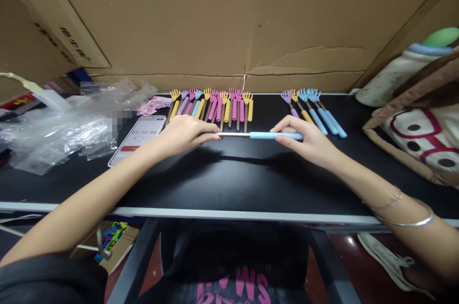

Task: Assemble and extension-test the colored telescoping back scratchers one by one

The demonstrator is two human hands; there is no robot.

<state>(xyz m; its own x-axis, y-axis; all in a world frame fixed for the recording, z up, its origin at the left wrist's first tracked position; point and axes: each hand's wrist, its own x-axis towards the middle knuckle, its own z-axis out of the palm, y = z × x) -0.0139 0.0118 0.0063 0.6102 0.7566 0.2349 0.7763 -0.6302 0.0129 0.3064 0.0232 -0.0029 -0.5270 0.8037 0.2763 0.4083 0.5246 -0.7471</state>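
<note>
Held level above the black table is a back scratcher [263, 135] with a light blue handle and a bare metal rod. My left hand [186, 129] pinches the rod's end; any claw head there is hidden by the fingers. Around the blue handle, near its outer end, the fingers of my right hand [303, 136] are closed. Behind my left hand lies a row of pink, yellow, purple and blue back scratchers [219, 108], claws toward the wall. Behind my right hand is a smaller group of purple, yellow and blue back scratchers [317, 115].
A phone showing a timer [138, 139] lies left of my left hand, beside crumpled clear plastic bags [68, 127]. Cardboard [215, 22] walls the table's back. On the right stand a bottle [398, 72] and a brown-trimmed bag [423, 136]. The table's pale front edge [229, 214] runs below my arms.
</note>
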